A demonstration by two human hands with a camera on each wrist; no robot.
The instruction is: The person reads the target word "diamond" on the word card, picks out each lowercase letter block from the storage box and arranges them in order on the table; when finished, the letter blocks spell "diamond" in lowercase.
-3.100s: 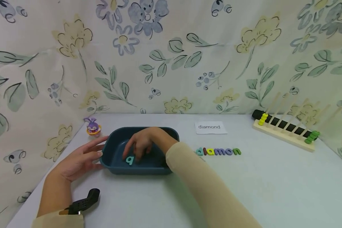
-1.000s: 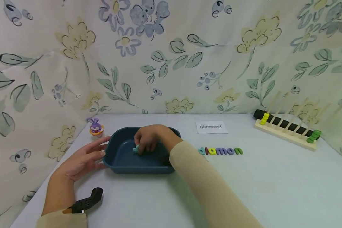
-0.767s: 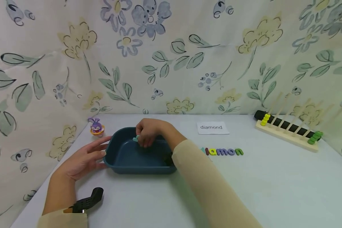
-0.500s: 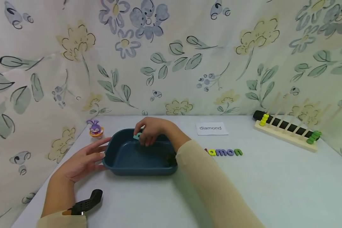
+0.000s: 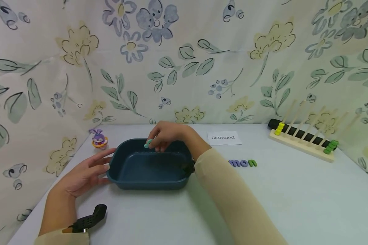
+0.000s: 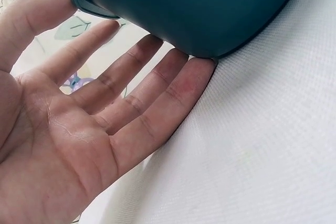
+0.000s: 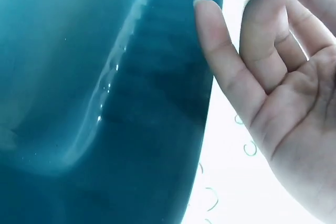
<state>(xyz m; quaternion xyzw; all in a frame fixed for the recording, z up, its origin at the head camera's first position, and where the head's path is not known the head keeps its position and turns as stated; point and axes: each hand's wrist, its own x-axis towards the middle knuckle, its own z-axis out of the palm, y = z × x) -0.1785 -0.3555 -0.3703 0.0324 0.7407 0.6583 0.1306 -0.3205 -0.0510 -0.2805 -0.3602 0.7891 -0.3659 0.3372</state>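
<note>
A dark teal plastic basin stands on the white table. My right hand is over its far side, pinching a small teal toy letter between thumb and fingers. In the right wrist view the curled fingers of my right hand are beside the basin wall, but the letter is out of sight. My left hand rests against the basin's left end. Its fairly straight fingertips touch the outer wall and the thumb is at the rim, as the left wrist view shows of my left hand.
Colored toy letters lie in a row right of the basin, partly hidden by my right sleeve. Behind them is a paper card printed "diamond". A wooden bead rack stands at the right, a purple rabbit toy at the left back.
My right hand reached the teal letter on the basin floor, picked it up and lifted it toward the far rim. My left hand has stayed against the basin.
</note>
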